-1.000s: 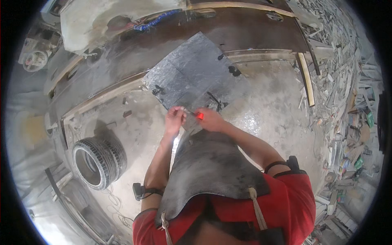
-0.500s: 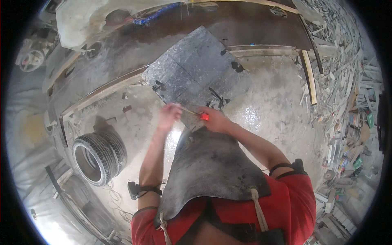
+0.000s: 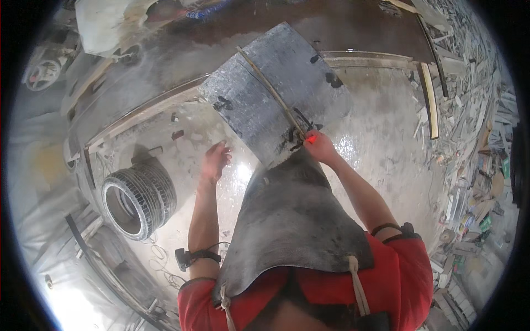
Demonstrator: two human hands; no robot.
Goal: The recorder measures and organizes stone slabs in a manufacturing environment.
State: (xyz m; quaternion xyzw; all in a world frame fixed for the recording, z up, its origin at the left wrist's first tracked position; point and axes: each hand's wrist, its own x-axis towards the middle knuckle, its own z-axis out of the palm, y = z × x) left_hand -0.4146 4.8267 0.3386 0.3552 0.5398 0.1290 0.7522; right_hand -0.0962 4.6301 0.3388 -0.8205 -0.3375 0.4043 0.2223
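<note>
My right hand [image 3: 323,149] grips the red case of a tape measure [image 3: 312,139] at the near right side of a grey slab [image 3: 251,105]. From the case, the narrow yellowish tape blade [image 3: 269,88] runs out over the slab to its far left edge. My left hand [image 3: 215,161] is in the air to the left of the slab, apart from it, with loosely curved fingers and nothing in them. Dark patches mark parts of the slab's surface. A dark apron [image 3: 298,215] hangs in front of me, below the slab.
Two stacked tyres [image 3: 138,201] stand on the floor at the left. Beyond the slab lies a wide dark brown surface [image 3: 353,33] with a pale edge. A wooden strip [image 3: 429,102] lies at the right, near heaps of offcuts [image 3: 469,83]. A cable [image 3: 160,265] loops below the tyres.
The tape blade was short between my two hands; now it stretches across the slab. My left hand has let go of it and moved left. My right hand has shifted right and farther away.
</note>
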